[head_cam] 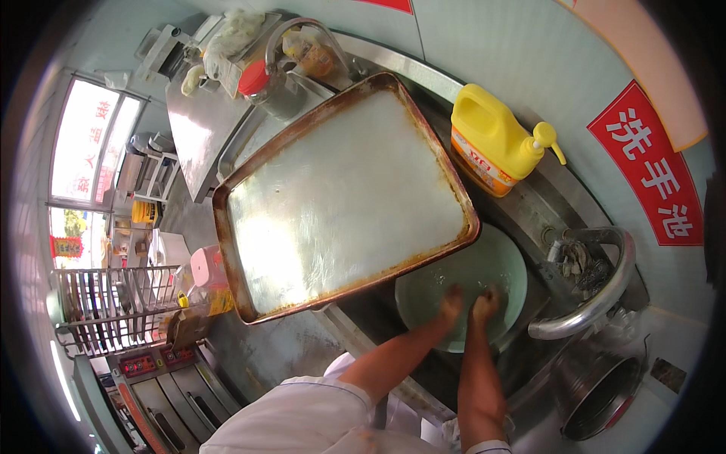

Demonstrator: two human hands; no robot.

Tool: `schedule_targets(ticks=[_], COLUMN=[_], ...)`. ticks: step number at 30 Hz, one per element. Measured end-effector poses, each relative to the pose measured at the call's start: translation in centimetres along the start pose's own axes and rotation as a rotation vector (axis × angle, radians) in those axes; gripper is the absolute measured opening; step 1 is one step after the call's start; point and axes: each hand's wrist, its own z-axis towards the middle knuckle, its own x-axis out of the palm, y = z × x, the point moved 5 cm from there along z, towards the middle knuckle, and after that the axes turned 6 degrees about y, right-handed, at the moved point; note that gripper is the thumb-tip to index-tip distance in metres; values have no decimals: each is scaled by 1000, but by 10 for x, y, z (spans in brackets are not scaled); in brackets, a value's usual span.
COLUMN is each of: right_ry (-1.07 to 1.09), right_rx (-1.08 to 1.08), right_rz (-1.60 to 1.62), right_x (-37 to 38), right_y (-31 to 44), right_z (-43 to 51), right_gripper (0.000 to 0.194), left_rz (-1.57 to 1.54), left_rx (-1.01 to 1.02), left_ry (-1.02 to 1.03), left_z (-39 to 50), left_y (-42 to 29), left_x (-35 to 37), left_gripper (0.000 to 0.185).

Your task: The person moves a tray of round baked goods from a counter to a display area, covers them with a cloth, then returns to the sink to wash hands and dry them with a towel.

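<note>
Both of my hands are down in a pale green round basin (510, 272) of water, standing in a dark metal sink. My left hand (452, 302) is in the middle of the basin, and my right hand (485, 304) is close beside it, the two apart. The fingers are partly hidden by water and blur, so I cannot tell what either holds. A large metal baking tray (346, 198) with a browned rim lies across the sink, its corner over the basin. Behind it stands a yellow pump bottle of detergent (493, 139).
A curved metal faucet (595, 312) arches at the basin's right. A metal bucket (601, 397) is at the lower right. A jar with a red lid (253, 78) stands beyond the tray. A wire rack (113, 306) stands above an oven (170, 397) at the left.
</note>
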Motion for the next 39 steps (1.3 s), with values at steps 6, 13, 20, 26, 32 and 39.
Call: schedule_targets(ticks=[6,13,20,26,32,39], right_ry=[598,327,471,457,773,774], right_rx=[513,158,-546,-90,-63,-63], right_rz=[1068,298,59,467,687,447], right_x=[34,13,17,-17,-22,-2], right_y=[28,50,82,123,156,146], right_z=[-64,-42,-90,-129,-135,-133], right_gripper=[28,20,21,27,57,73], left_rz=[-1061,-323,-144,-1157,-961,-434], left_rx=[-618,-115,-11,-664,-590,-189], left_ry=[462,6,329,584,347,80], left_z=[-5,-3,5,14,2,6], left_y=[-6,-56,-36,-53,-89,-59], left_x=[-10,2,-9,-28,-51,-44], left_gripper=[45,33,27,39,45,56])
